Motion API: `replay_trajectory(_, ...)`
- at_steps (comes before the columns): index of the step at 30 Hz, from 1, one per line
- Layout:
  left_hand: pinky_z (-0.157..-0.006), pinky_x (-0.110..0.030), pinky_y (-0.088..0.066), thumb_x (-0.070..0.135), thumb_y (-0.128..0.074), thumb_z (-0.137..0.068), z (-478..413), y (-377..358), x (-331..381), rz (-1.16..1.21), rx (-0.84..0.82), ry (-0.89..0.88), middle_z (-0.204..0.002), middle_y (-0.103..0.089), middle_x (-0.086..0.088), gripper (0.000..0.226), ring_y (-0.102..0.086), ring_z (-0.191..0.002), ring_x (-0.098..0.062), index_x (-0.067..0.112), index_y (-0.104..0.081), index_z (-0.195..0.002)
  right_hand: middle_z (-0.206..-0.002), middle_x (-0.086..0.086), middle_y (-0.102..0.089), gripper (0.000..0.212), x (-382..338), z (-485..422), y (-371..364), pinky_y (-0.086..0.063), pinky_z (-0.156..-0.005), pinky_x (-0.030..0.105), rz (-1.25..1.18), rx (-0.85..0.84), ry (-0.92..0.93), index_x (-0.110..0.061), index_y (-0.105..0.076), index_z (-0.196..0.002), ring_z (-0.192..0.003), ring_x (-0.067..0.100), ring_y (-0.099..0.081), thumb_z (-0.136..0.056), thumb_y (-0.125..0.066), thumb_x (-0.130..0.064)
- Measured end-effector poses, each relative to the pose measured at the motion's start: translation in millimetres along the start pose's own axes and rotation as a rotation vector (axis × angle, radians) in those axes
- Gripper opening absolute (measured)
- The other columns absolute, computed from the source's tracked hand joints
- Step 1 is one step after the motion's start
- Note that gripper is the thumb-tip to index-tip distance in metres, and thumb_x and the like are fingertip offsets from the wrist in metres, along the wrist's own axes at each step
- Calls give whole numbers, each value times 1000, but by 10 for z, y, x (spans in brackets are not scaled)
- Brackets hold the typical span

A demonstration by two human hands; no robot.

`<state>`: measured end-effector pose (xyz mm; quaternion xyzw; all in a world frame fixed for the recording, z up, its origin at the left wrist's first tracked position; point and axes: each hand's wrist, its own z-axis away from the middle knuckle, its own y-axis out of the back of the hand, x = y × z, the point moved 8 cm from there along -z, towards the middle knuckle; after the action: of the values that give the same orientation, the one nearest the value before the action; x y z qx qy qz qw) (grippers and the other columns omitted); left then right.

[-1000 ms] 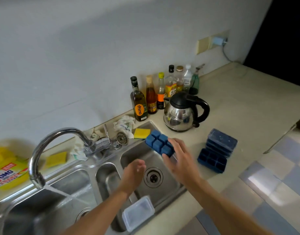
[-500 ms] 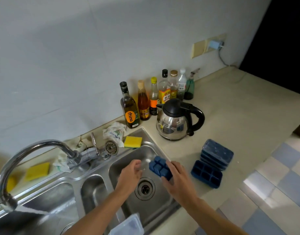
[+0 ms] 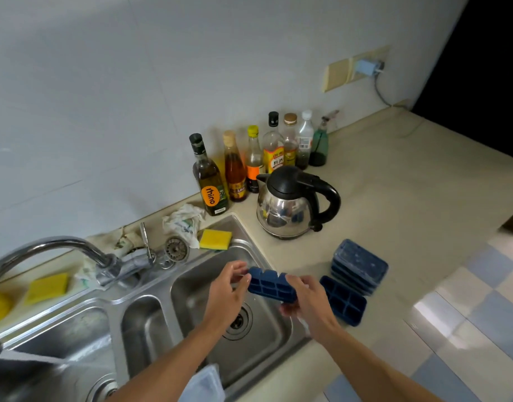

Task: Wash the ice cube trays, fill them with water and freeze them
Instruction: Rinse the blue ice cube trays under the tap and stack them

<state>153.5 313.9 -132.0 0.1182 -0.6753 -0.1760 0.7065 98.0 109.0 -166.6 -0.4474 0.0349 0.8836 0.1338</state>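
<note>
View: head camera, looking down at the sink corner of the counter (image 3: pixel 400 210).
Held item: blue ice cube tray (image 3: pixel 270 285), above the right basin of the sink (image 3: pixel 191 291), raised on its long edge with the compartments facing the camera.
Left hand (image 3: pixel 226 288): fingertips pinch the tray's left end.
Right hand (image 3: pixel 307 303): fingers curl round the tray's right end, so both hands are clamped on the one tray, one at each end.
Reason for hold: probably an end-to-end grip to turn the tray for inspection, with drips falling into the basin.
Faucet (image 3: pixel 49 245): swung over the left basin; its water stream (image 3: pixel 63 363) runs there, well apart from the tray.
Open tray (image 3: pixel 344 305): on the counter just beside the sink's right edge, compartments up.
Stack of trays (image 3: pixel 360 266): directly behind the open tray, probably staged within the right hand's reach.
Sponge (image 3: pixel 216 239): at the sink's back right corner, near the work.
Stage (judged): washing phase; filling and freezing not yet done.
</note>
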Motion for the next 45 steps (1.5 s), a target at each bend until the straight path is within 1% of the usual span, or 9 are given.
replay_trajectory(7,-86,-20,-54,9,-63,-95,86,-685,345,-6,28,25,-103,-73,12,20,-68,-96,-1,20,-71,-111,-94,24,-68,43,-4,139,657,-58,-65,42,-336,-140,-227,3,-66,-117,-69,34,-65,-100,-62,-36)
replay_trajectory(13,-81,-20,-56,15,-63,-96,50,-1305,528,-73,-16,88,-97,-72,15,19,-67,-91,-1,27,-72,-107,-78,16,-71,57,-133,207,1366,-58,-59,35,33,-50,-146,-4,-74,-102,-61,29,-63,-97,-57,-58)
replay_trajectory(18,-75,-26,-55,16,-59,-97,19,-1638,529,-221,-83,113,-86,-69,19,22,-65,-81,-3,35,-69,-95,-76,14,-63,34,-118,196,1739,-53,-57,33,157,-9,-87,2,-69,-104,-52,23,-59,-102,-61,-31)
replay_trajectory(24,-78,-18,-45,16,-56,-98,-51,-1760,419,-354,-118,125,-93,-69,16,23,-63,-88,-1,21,-74,-111,-78,16,-71,14,-58,111,1880,-58,-58,36,179,55,-84,-3,-60,-109,-55,28,-66,-101,-60,-15)
replay_trajectory(27,-75,-18,-42,18,-55,-100,-48,-1807,371,-376,-126,122,-101,-67,7,22,-63,-93,-9,24,-73,-112,-85,12,-72,17,-63,61,1965,-63,-68,44,268,95,-62,-7,-59,-112,-63,24,-69,-101,-60,-20)
replay_trajectory(31,-79,-24,-48,22,-54,-102,-47,-1838,259,-389,-161,148,-103,-68,3,21,-64,-94,-12,24,-71,-114,-119,-5,-58,34,-386,36,2148,-54,-89,36,592,267,211,-23,-54,-129,-102,14,-61,-100,-60,-38)
replay_trajectory(36,-66,-6,-38,23,-56,-102,-13,-1824,272,-374,-165,157,-92,-69,9,19,-64,-83,-4,20,-73,-111,-146,-6,-43,57,-766,-38,1911,-43,-105,31,884,229,521,-22,-46,-145,-131,15,-43,-96,-65,-44)
replay_trajectory(41,-78,-20,-43,30,-53,-103,54,-1745,297,-269,-162,207,-102,-70,6,24,-65,-93,-10,19,-69,-117,-160,2,-31,72,-760,-222,1659,-36,-115,42,1237,133,485,-23,-29,-156,-142,27,-32,-96,-63,-45)
replay_trajectory(45,-75,-9,-43,28,-56,-102,118,-1553,246,-164,-164,209,-104,-69,7,22,-63,-94,-3,17,-69,-116,-155,3,-37,70,-759,-247,1594,-39,-111,39,1281,167,479,-21,-29,-157,-137,27,-36,-98,-61,-39)
